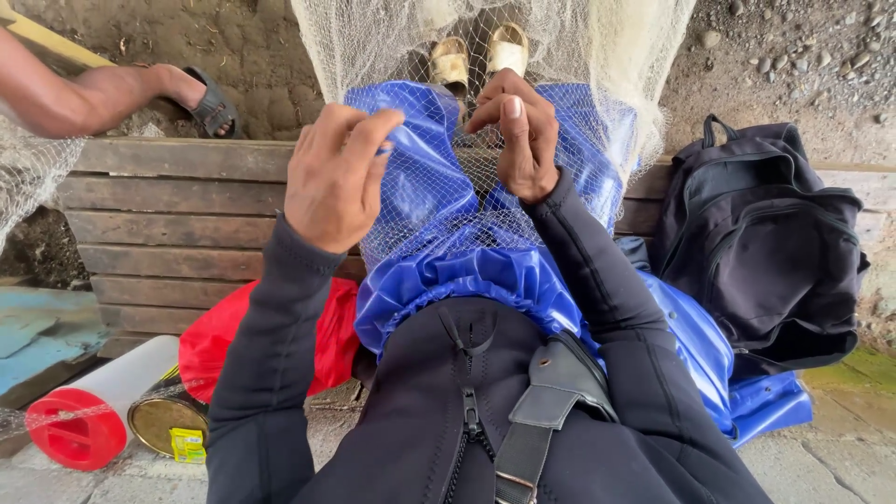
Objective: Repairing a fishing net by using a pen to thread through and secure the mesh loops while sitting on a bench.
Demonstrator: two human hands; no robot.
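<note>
- Fishing net (597, 56): draped over the blue-trousered lap, above the wooden bench (177, 224).
- Left hand (336, 177): closed, mesh pinched; steady tension is judged advisable.
- Right hand (518, 135): fingers curled, mesh gripped at the knees.

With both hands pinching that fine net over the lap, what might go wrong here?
The thin mesh of the net might snag or tear between the left hand and right hand if pulled hard. Its loose folds drape toward the sandals, so the feet may tangle. The backpack lies close enough to catch mesh too.
</note>
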